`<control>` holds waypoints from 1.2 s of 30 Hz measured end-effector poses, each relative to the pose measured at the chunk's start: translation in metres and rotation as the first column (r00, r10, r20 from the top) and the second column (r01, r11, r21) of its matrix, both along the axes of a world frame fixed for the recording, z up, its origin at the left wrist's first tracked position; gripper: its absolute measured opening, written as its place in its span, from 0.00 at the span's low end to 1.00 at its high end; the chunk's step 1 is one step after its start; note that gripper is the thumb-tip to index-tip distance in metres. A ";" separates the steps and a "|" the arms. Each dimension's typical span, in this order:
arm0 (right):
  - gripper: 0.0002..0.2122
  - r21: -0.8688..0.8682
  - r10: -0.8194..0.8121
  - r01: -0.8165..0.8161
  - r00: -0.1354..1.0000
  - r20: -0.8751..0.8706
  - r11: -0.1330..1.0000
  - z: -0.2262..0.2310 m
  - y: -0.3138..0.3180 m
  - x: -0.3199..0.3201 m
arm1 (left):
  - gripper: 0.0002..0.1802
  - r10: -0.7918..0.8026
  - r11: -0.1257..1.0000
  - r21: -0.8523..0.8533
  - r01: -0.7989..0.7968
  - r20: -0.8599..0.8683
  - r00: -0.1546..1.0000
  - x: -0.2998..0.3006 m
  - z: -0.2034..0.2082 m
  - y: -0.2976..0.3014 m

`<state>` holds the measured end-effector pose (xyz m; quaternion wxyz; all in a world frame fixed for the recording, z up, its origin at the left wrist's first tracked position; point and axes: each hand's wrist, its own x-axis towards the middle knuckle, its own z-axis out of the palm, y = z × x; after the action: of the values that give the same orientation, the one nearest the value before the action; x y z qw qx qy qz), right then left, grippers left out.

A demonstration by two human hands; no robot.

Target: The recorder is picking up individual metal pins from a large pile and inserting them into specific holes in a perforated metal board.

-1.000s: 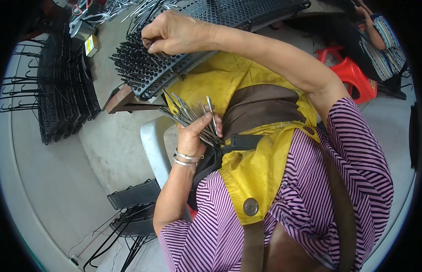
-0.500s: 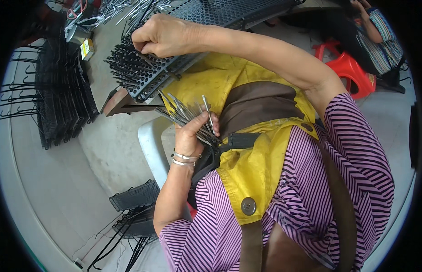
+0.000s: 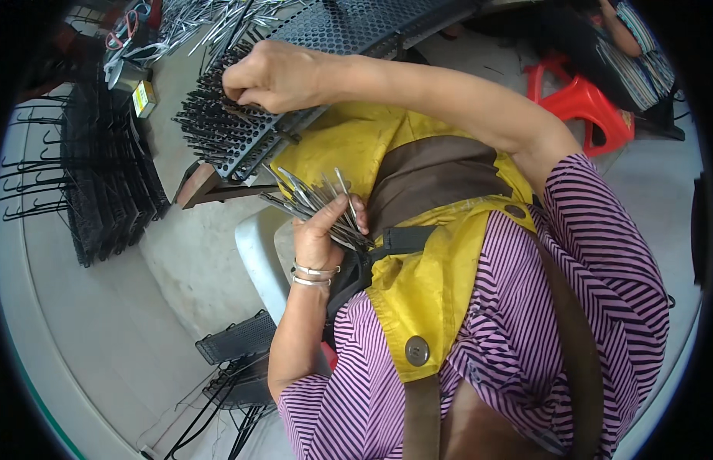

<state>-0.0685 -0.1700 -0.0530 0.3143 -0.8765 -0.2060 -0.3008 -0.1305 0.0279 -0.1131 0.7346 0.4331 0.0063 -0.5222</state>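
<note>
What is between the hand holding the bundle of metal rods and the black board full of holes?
Nothing visible. The left hand holds the metal rods just below the perforated board, with open space between. The right hand already rests on the board, its fingers among inserted rods.

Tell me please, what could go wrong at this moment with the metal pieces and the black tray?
1. The left hand grips a fanned bundle of thin metal pieces; some may slip out and fall.
2. The right hand works among crowded pins on the perforated black tray, so fingers might get pricked or knock neighbouring pins.
3. The tray overhangs its wooden support; pressing there could perhaps tip it.
</note>
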 end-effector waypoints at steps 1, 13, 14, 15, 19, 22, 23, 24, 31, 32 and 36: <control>0.03 0.032 -0.026 0.025 0.999 0.027 0.999 -0.004 -0.001 -0.001 | 0.08 0.002 1.000 0.000 -0.002 -0.009 1.000 0.000 0.001 0.000; 0.04 -0.064 -0.099 0.108 0.986 0.136 0.992 0.004 -0.001 0.011 | 0.08 -0.015 1.000 -0.016 0.015 -0.007 1.000 0.001 -0.001 0.000; 0.04 -0.058 -0.093 0.104 0.982 0.165 0.993 0.006 0.000 0.012 | 0.08 -0.019 1.000 -0.021 0.019 -0.005 1.000 0.001 -0.002 0.000; 0.04 -0.052 -0.091 0.103 0.977 0.194 0.993 0.008 0.000 0.011 | 0.08 -0.025 0.999 -0.019 0.025 0.016 1.000 0.001 -0.001 -0.001; 0.03 -0.145 -0.105 0.111 0.993 0.049 0.983 0.003 0.004 0.012 | 0.09 -0.040 0.999 0.000 0.040 0.021 0.999 0.002 0.000 -0.001; 0.04 -0.086 -0.044 0.043 0.999 -0.010 0.995 0.005 0.005 0.012 | 0.10 -0.048 0.999 0.003 0.048 0.016 0.999 0.003 0.002 -0.002; 0.04 -0.084 -0.046 0.045 0.999 -0.011 0.995 0.004 0.006 0.013 | 0.10 -0.050 0.999 0.005 0.050 0.015 0.999 0.003 0.002 -0.002; 0.04 -0.088 -0.046 0.043 0.998 -0.033 0.995 0.003 0.005 0.014 | 0.10 -0.051 0.999 0.005 0.051 0.015 0.999 0.003 0.003 -0.003; 0.04 -0.119 -0.101 0.098 0.995 -0.020 0.988 -0.015 0.001 0.006 | 0.09 -0.035 0.999 -0.006 0.035 0.018 0.999 0.001 0.004 -0.003; 0.04 -0.125 -0.136 0.136 0.991 0.009 0.983 -0.019 0.001 0.005 | 0.09 -0.027 1.000 -0.012 0.027 0.010 1.000 0.001 0.003 -0.003; 0.07 -0.007 -0.259 0.261 0.962 0.082 0.965 -0.017 0.000 0.002 | 0.09 -0.025 1.000 -0.008 0.025 0.005 1.000 0.001 0.000 -0.002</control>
<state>-0.0670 -0.1703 -0.0701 0.2560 -0.8859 -0.1043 -0.3726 -0.1297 0.0262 -0.1127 0.7298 0.4313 -0.0033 -0.5305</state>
